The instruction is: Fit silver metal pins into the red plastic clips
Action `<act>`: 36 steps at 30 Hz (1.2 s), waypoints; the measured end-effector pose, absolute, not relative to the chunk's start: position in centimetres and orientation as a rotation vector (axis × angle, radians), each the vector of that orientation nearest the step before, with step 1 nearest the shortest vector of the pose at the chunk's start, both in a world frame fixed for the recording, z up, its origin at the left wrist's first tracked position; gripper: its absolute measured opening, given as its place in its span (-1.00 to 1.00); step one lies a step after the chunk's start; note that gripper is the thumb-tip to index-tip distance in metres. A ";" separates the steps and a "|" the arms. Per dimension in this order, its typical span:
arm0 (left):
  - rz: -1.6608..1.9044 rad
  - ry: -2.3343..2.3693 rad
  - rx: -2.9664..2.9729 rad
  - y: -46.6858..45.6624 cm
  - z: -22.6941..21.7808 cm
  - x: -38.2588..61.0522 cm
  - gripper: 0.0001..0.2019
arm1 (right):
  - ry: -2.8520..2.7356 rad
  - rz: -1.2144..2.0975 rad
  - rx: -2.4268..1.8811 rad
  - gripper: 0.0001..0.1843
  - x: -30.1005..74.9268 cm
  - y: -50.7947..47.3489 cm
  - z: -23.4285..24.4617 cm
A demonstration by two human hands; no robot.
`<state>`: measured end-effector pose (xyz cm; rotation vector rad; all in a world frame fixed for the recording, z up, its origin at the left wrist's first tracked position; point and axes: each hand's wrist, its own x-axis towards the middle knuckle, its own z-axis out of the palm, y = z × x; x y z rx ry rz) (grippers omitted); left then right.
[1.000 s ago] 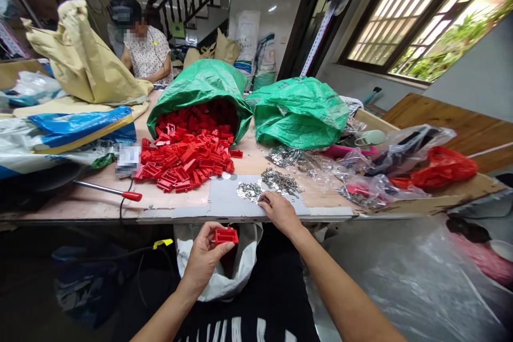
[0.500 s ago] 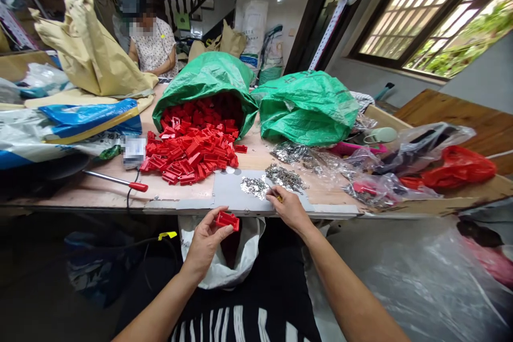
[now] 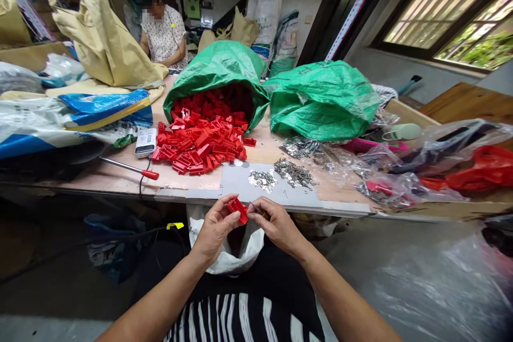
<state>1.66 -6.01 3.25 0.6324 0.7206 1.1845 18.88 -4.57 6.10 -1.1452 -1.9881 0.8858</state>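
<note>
- Currently, the left hand (image 3: 216,228) grips a red plastic housing (image 3: 238,210) between thumb and fingers.
- Just beside it, the right hand (image 3: 276,222) pinches a thin tool (image 3: 263,214), mostly hidden by the fingers; whether its tip touches the housing, I cannot tell.
- Below both hands, a white sack (image 3: 250,257) gapes.
- Beyond the hands, on a grey sheet (image 3: 286,199), lie shiny metal pieces (image 3: 262,180), with a duller metal heap (image 3: 294,172) to their right.
- Farther, beyond the left hand, red housings (image 3: 200,147) spill from a green woven sack (image 3: 224,64).
- Farthest, past that sack, sits a co-worker (image 3: 166,32).
</note>
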 end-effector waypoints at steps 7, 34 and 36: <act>1.121 0.690 0.619 -6.1 3.4 1.6 -0.60 | -2.259 0.740 -0.934 -0.89 19.7 -4.9 6.0; 1.060 0.874 0.619 -6.4 2.3 1.5 -0.54 | -1.975 0.139 -1.637 -0.75 22.4 -1.3 2.7; 1.064 0.876 0.618 -6.4 2.1 1.4 -0.55 | -1.857 0.064 -1.797 -0.78 24.1 -0.6 3.2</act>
